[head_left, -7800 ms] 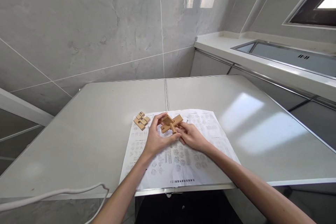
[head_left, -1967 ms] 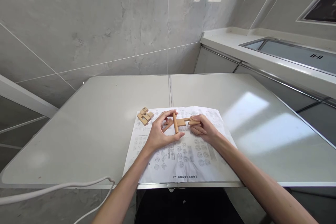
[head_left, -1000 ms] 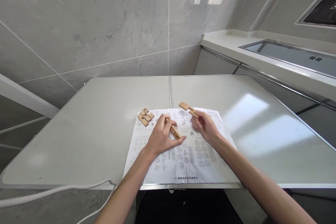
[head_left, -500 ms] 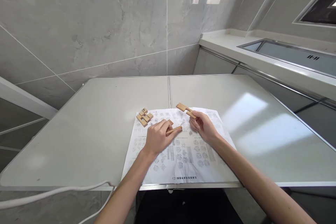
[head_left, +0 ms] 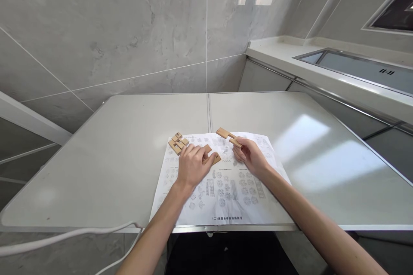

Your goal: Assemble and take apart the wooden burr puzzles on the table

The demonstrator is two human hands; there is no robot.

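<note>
My left hand (head_left: 192,165) rests on the paper sheet with its fingers curled over a flat wooden puzzle piece (head_left: 217,159) marked with a dark numeral that looks like 2. The thumb lies against that piece, and the fingers hide part of it. Another wooden end (head_left: 208,148) shows by the fingertips; whether it belongs to the same piece I cannot tell. Above the sheet, my right hand (head_left: 250,153) pinches a notched wooden puzzle piece (head_left: 223,132), its far end pointing up and left. Just beyond my left hand lie several interlocked wooden pieces (head_left: 175,146).
A printed sheet of small diagrams (head_left: 222,210) covers the front middle of the white folding table (head_left: 106,172). A white cable (head_left: 71,235) runs along the front left edge. To the right is a counter (head_left: 277,49) with a sink (head_left: 355,66); a grey tiled wall (head_left: 129,21) stands behind.
The piece at my left hand has gone from tilted on edge to lying flatter, showing its numeral. My left fingers have shifted slightly. The right hand holds its piece almost still.
</note>
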